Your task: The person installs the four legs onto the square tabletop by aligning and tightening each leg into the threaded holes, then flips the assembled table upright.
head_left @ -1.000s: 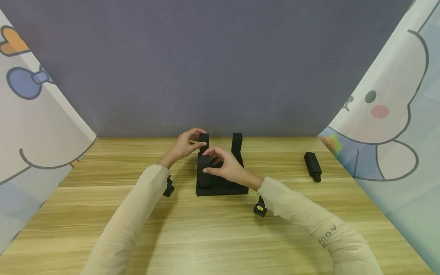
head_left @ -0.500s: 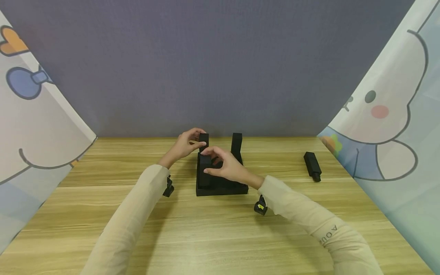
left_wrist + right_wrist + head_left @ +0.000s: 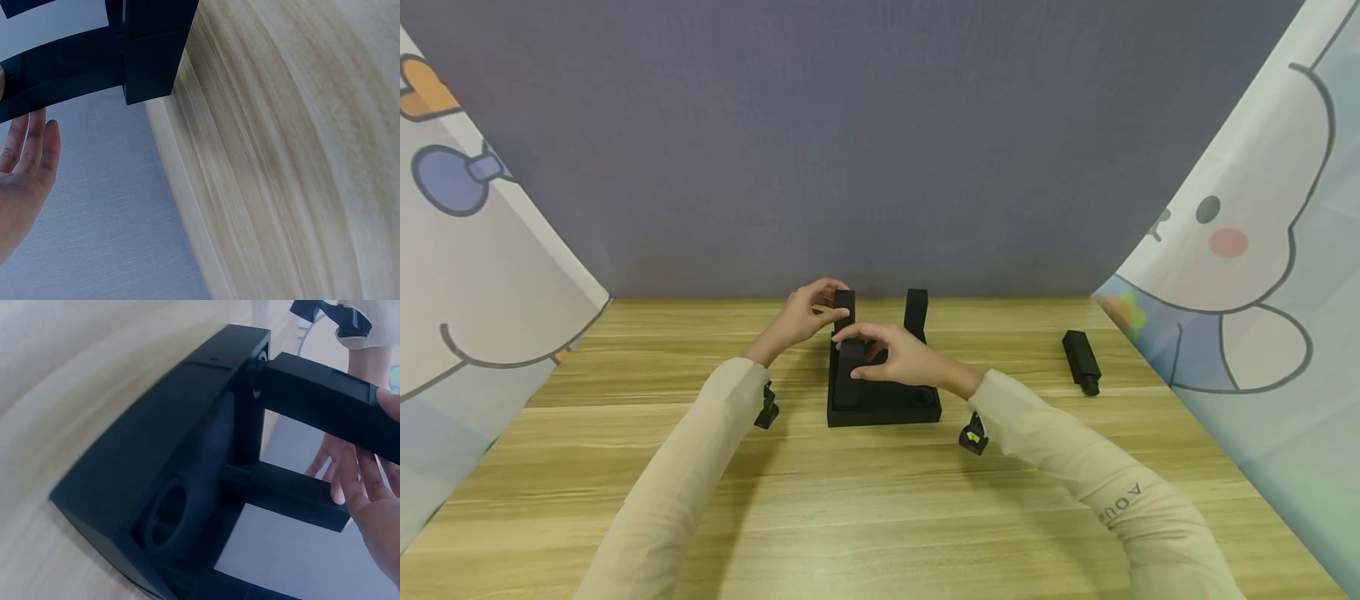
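A black square base (image 3: 887,417) with round corner sockets lies mid-table. My left hand (image 3: 805,315) pinches the top of the upright back-left leg (image 3: 845,302); in the left wrist view its fingers (image 3: 40,147) curl round that leg (image 3: 62,78). At the front-left corner, my right hand (image 3: 902,354) holds a black square leg (image 3: 848,385) between thumb and fingers. In the right wrist view this leg (image 3: 325,400) meets its socket (image 3: 259,365); I cannot tell whether it is fully seated. The front-right socket (image 3: 169,512) is bare. A back-right leg (image 3: 916,312) stands upright.
Another black leg (image 3: 1081,362) with a round peg lies on the wooden table (image 3: 820,517) at the right. Black wrist cameras, left (image 3: 767,408) and right (image 3: 974,437), hang below the sleeves. A grey panel (image 3: 880,150) stands behind the table.
My right hand has turned slightly, and the front-left leg's top has shifted a little rightward. The front-right socket has come into view. My left hand has stayed in place.
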A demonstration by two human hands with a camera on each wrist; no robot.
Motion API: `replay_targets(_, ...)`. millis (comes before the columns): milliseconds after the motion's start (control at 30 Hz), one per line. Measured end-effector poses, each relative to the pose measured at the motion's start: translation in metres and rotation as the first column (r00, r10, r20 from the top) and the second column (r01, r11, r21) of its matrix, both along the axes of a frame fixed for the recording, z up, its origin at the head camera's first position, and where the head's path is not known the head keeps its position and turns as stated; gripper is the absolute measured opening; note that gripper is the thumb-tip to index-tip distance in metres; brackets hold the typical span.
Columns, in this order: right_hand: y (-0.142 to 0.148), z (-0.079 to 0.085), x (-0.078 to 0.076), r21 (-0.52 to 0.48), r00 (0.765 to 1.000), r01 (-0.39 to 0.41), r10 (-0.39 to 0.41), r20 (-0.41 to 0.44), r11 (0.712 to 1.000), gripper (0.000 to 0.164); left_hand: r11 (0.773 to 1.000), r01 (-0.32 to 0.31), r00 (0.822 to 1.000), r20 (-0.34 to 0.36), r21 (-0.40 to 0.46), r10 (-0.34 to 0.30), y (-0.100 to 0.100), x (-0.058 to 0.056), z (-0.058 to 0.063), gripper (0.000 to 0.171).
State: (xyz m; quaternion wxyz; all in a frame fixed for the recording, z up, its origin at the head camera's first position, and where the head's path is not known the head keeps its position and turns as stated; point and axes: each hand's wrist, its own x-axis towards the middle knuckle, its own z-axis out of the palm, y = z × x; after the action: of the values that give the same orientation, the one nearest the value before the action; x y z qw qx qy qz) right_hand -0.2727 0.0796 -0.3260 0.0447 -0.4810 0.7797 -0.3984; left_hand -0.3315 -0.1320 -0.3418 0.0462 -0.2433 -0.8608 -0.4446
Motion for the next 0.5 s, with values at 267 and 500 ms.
replay_targets(267,-0.0037,-0.0097,0.0036,-0.082,0.997,0.034,-0.039,-0.063,0.996,0.048,1.0,-0.001,1.0,-0.009,-0.018,0.001,-0.0019,0.0016,0.0015,0.04)
replay_targets(500,-0.0007,-0.0063,0.0007,-0.025,1.0,-0.007,0.006,-0.027,1.0,0.05,1.0,-0.003,1.0,-0.014,-0.024,0.003,-0.0025,0.0011,0.0004,0.039)
